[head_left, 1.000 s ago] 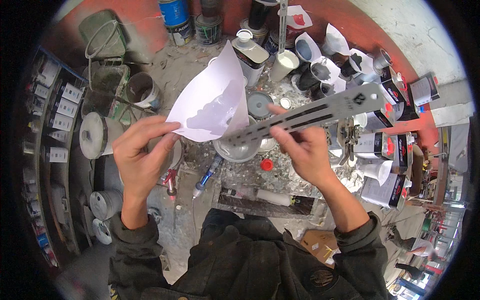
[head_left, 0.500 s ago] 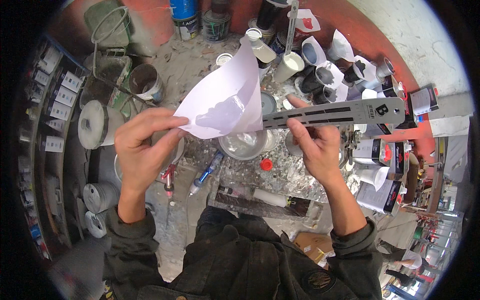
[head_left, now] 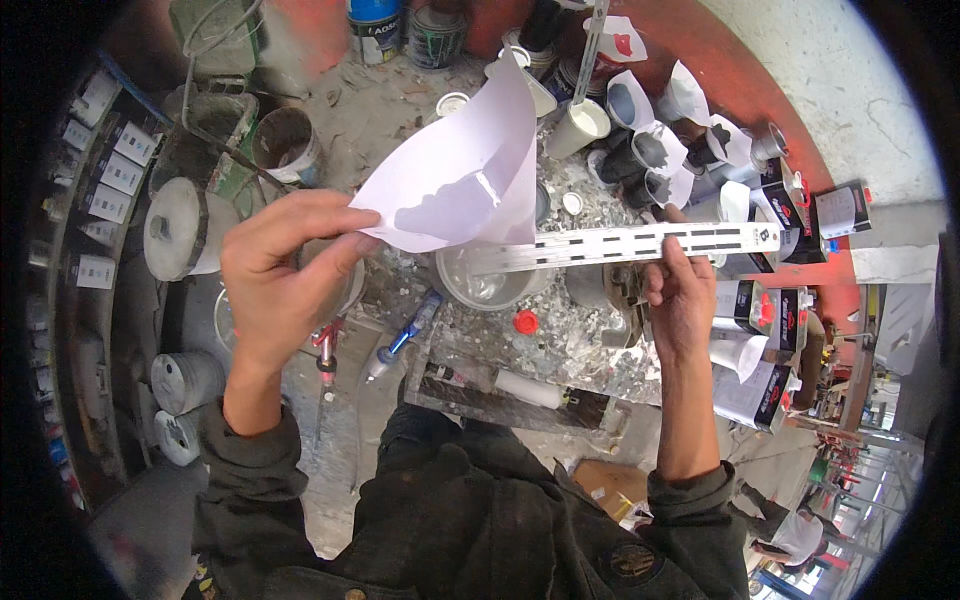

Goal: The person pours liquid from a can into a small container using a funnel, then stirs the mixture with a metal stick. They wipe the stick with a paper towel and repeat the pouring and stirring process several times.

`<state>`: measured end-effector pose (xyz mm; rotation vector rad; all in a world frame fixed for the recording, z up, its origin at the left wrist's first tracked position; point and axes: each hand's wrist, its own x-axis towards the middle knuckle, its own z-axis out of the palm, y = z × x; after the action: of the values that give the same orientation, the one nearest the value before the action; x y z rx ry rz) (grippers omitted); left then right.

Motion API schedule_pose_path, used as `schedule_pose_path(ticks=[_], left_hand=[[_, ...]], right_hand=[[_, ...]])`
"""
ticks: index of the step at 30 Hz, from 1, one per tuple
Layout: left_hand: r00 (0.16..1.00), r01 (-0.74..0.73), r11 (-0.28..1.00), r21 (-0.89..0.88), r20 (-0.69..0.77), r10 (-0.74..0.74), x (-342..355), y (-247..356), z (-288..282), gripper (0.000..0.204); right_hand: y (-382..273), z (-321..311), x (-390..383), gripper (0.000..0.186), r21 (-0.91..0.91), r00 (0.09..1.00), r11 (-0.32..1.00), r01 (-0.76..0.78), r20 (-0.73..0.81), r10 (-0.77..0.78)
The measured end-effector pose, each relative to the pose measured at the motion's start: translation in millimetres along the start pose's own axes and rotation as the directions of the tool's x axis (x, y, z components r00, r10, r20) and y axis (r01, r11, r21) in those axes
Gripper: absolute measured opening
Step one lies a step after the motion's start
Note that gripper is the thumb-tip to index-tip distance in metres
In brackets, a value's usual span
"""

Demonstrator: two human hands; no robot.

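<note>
My left hand pinches the rim of a white paper paint strainer. The cone is tilted, and a wet grey patch shows on its paper. In my right hand is a flat, slotted metal mixing stick, gripped near its printed end and lying almost level. Its other end passes beneath the strainer's lower edge; whether the two touch I cannot tell. Under both stands a translucent plastic cup on the paint-spattered bench, partly covered by the stick and the cone.
A red cap lies in front of the cup. A red spray gun and a blue-handled tool are at the left. Several paper cones sit in cups at the back right, near a cream paint cup. Metal cans line the right.
The stick has turned to show a brighter face, and its far end has slid left under the strainer. My right hand's grip has shifted right along it. My left hand keeps its pinch.
</note>
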<state>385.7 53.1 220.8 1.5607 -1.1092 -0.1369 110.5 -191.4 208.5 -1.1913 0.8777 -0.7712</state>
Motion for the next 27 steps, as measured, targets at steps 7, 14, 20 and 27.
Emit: schedule_pose_path(ticks=[7,14,20,27], left_hand=[[1.0,-0.003,1.0,-0.005,0.019,0.003,-1.4,-2.4,-2.7,0.023],[0.999,-0.007,1.0,0.008,0.036,0.007,0.2,0.5,-0.3,0.022],[1.0,0.003,1.0,-0.015,0.012,-0.003,-2.6,-1.1,-0.7,0.023],[0.999,-0.027,1.0,-0.009,0.019,0.027,-0.6,0.3,0.2,0.023]], right_hand=[[-3.3,-15.0,-8.7,0.05,-0.021,0.996,0.997,0.081,0.028,-0.08],[-12.2,43.8,-12.3,0.03,-0.535,0.843,0.679,0.503,0.477,-0.25],[-7.6,66.0,-17.6,0.033,-0.571,0.895,0.747,0.34,0.44,-0.07],[9.9,51.6,-9.0,0.031,-0.467,0.917,0.809,0.356,0.341,-0.207]])
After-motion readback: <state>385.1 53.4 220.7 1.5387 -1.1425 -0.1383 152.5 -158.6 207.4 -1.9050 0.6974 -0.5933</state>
